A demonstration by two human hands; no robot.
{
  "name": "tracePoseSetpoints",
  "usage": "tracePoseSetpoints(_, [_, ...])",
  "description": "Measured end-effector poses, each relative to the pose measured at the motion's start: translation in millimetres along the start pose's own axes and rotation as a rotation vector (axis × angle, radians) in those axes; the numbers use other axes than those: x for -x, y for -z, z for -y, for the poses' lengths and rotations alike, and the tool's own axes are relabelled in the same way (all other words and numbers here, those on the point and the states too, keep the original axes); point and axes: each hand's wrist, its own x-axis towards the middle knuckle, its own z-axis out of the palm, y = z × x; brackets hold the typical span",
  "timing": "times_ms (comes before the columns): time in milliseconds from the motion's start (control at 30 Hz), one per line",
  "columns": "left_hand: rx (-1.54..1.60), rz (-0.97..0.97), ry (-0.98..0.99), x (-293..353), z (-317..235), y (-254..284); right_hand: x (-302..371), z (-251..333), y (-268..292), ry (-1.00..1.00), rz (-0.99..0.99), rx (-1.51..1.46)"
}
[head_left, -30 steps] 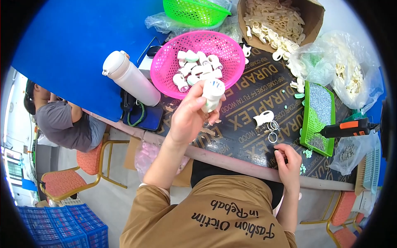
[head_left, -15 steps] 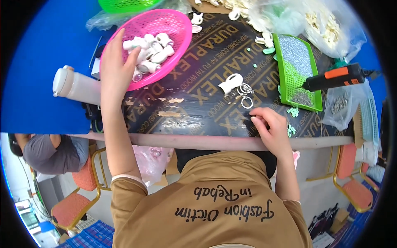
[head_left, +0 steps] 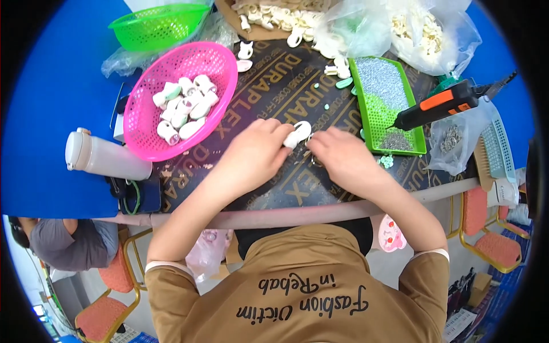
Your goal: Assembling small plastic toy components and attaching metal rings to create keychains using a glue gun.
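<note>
Over the middle of the dark printed board, my left hand [head_left: 256, 153] pinches a small white plastic piece [head_left: 298, 134] with a loop at one end. My right hand [head_left: 345, 159] is closed at the other side of the piece, its fingertips on a metal key ring [head_left: 314, 159] that mostly hides behind them. Off to the left, a pink basket [head_left: 139, 128] holds a heap of similar white pieces [head_left: 184, 108], some with pale green parts. The right hand is close to a green tray [head_left: 364, 117] with silvery small parts in it.
A black and orange electric screwdriver [head_left: 437, 107] lies across the green tray. Beside it is a clear bag of metal parts [head_left: 452, 143]. A white bottle [head_left: 106, 155] lies below the pink basket, a green basket [head_left: 160, 27] behind. Cream pieces [head_left: 280, 14] fill a box at the back.
My left hand has left the pink basket and come to the middle, gripping the white piece. My right hand has moved left and up to the key ring. The view has shifted.
</note>
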Motion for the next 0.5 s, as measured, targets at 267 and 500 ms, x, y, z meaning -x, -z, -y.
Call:
tracePoseSetpoints(267, [-0.149, 0.02, -0.017, -17, 5, -26, -11, 15, -4, 0.067, 0.086, 0.121])
tracePoseSetpoints(500, [-0.117, -0.002, 0.087, -18, -1, -18, 6, -8, -3, -0.052, 0.026, -0.058])
